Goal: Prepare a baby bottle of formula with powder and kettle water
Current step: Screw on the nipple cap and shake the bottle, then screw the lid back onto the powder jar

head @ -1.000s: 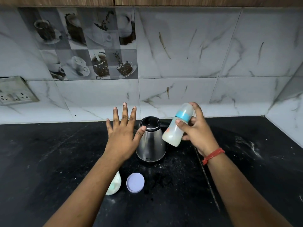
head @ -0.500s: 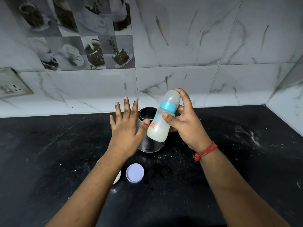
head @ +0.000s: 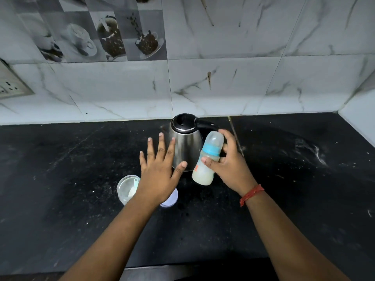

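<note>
My right hand point(head: 229, 165) grips a capped baby bottle point(head: 207, 161) with a blue collar and milky liquid inside, tilted with its cap up and to the right, above the black counter. Just behind it stands a steel kettle point(head: 185, 142) with a black lid, its handle pointing right. My left hand point(head: 160, 171) hovers flat with fingers spread, in front of the kettle's left side, holding nothing. Beneath that hand sit an open powder container point(head: 127, 189) with white powder and a scoop, and its lilac lid point(head: 169, 200), partly hidden by my wrist.
The black stone counter point(head: 294, 189) is dusted with white specks and runs to a marble-tiled wall. A switch and socket plate point(head: 10, 86) sits on the wall at far left. A side wall meets the counter at far right.
The bottle has swung from near upright in front of the kettle down and to the right. The view has tipped downward. My left hand has stayed spread and now covers part of the lilac lid.
</note>
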`<state>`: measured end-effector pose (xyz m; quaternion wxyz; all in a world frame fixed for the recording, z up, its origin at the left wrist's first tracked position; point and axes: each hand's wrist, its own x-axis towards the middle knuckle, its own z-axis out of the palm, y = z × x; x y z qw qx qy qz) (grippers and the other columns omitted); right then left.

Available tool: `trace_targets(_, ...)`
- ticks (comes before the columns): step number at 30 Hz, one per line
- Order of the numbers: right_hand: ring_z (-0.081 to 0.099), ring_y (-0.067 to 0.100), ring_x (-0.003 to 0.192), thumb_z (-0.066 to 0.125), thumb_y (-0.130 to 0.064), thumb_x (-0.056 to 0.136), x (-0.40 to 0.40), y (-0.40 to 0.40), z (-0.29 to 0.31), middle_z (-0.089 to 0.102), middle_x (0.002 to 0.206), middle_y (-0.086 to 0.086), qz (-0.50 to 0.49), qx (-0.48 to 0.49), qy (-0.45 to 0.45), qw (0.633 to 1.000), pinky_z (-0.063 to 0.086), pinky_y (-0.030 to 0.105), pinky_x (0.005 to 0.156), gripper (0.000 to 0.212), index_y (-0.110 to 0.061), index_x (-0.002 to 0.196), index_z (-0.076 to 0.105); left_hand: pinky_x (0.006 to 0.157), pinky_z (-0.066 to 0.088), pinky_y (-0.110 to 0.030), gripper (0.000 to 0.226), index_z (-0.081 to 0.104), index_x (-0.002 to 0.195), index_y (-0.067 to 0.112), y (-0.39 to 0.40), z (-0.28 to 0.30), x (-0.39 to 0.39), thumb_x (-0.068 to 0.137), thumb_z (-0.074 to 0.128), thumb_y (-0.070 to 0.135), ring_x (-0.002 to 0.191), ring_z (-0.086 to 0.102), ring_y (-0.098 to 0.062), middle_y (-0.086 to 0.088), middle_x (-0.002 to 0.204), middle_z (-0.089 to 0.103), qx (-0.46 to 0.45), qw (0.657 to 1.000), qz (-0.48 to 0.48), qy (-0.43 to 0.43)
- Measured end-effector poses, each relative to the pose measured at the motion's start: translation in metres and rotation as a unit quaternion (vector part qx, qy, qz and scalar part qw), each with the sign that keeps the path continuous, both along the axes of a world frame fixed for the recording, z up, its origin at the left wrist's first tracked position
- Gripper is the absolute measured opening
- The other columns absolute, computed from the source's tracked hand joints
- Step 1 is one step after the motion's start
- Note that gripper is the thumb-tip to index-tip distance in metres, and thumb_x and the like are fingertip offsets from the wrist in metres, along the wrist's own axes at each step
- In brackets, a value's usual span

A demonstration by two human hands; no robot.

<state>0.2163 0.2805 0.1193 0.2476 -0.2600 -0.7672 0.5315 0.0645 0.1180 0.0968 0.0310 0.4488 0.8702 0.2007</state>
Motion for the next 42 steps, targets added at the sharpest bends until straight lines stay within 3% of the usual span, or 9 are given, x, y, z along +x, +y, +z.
trace_targets(9,0.047,0.017,0.132,0.083,-0.024,0.08,0.013,-0.017,-0.077,0.042,0.151,0.004,-0.062,0.082,-0.135,0.985,0.037,0.023,0.105,0.093,-0.025,0.153,0.026,0.125,-0.002,-0.062,0.088,-0.007,0.163,0.036,-0.012,-0.058,0.025,0.088,-0.007,0.082,0.157,-0.023,-0.03,0.002,0.171,-0.019,-0.086,0.996,-0.031,-0.007)
trace_targets(13,0.047,0.018,0.131,0.083,-0.023,0.082,0.016,-0.022,-0.092,0.041,0.15,0.006,-0.06,0.106,-0.155,0.98,0.036,0.021,0.102,0.089,-0.018,0.152,0.029,0.126,-0.002,-0.061,0.091,-0.01,0.162,0.035,-0.014,-0.063,0.029,0.084,-0.014,0.082,0.156,-0.025,-0.03,0.001,0.171,-0.021,-0.111,0.993,-0.031,-0.008)
trace_targets(19,0.047,0.009,0.12,0.083,-0.024,0.082,0.02,-0.024,-0.102,0.043,0.145,0.005,-0.046,0.115,-0.16,0.979,0.043,0.024,0.1,0.085,-0.015,0.15,0.033,0.126,-0.004,-0.06,0.084,-0.012,0.162,0.035,-0.013,-0.065,0.03,0.09,0.0,0.076,0.155,-0.028,-0.029,0.0,0.17,-0.024,-0.125,0.992,-0.032,-0.01)
trace_targets(25,0.042,0.009,0.13,0.093,-0.026,0.068,0.021,-0.026,-0.098,0.04,0.147,0.005,-0.038,0.099,-0.126,0.986,0.035,0.016,0.104,0.102,-0.014,0.15,0.032,0.127,-0.006,-0.057,0.084,-0.013,0.162,0.034,-0.014,-0.059,0.026,0.09,0.002,0.076,0.154,-0.029,-0.03,-0.001,0.17,-0.025,-0.115,0.993,-0.034,-0.006)
trace_targets(28,0.041,0.016,0.135,0.087,-0.033,0.076,0.01,-0.031,-0.072,0.041,0.148,0.009,-0.07,0.167,-0.061,0.982,0.034,0.016,0.108,0.089,-0.01,0.146,0.038,0.126,-0.009,-0.054,0.086,-0.013,0.161,0.035,-0.017,-0.052,0.019,0.089,-0.002,0.081,0.155,-0.028,-0.029,0.0,0.17,-0.024,-0.089,0.996,-0.03,-0.002)
trace_targets(31,0.047,0.023,0.133,0.077,-0.029,0.088,-0.01,-0.04,-0.046,0.049,0.14,0.015,-0.047,0.276,-0.001,0.96,0.039,0.029,0.113,0.067,-0.003,0.14,0.046,0.125,-0.009,-0.053,0.083,-0.009,0.161,0.035,-0.022,-0.046,0.005,0.092,0.008,0.077,0.156,-0.025,-0.028,0.001,0.171,-0.022,-0.061,0.998,-0.017,-0.005)
trace_targets(34,0.05,0.021,0.129,0.073,-0.024,0.091,-0.036,-0.055,-0.036,0.054,0.135,0.012,-0.001,0.326,0.007,0.945,0.039,0.025,0.112,0.055,-0.003,0.137,0.051,0.126,-0.005,-0.056,0.083,-0.004,0.163,0.032,-0.033,-0.04,-0.014,0.094,0.013,0.075,0.157,-0.021,-0.031,0.0,0.17,-0.02,-0.048,0.999,0.008,0.009)
trace_targets(38,0.052,0.024,0.127,0.072,-0.022,0.088,-0.066,-0.077,-0.055,0.053,0.136,0.009,0.075,0.313,-0.077,0.944,0.044,0.034,0.109,0.057,-0.008,0.139,0.05,0.125,-0.006,-0.059,0.09,-0.005,0.163,0.031,-0.061,-0.034,-0.042,0.09,0.015,0.078,0.157,-0.023,-0.03,0.0,0.17,-0.021,-0.054,0.997,0.049,-0.001)
trace_targets(42,0.044,0.032,0.134,0.07,-0.033,0.089,-0.083,-0.087,-0.09,0.044,0.145,0.009,0.175,0.308,-0.265,0.897,0.037,0.039,0.113,0.073,-0.013,0.15,0.037,0.125,-0.007,-0.054,0.102,-0.005,0.163,0.034,-0.093,-0.033,-0.064,0.08,0.029,0.083,0.156,-0.025,-0.023,0.006,0.17,-0.022,-0.011,0.992,0.074,-0.103)
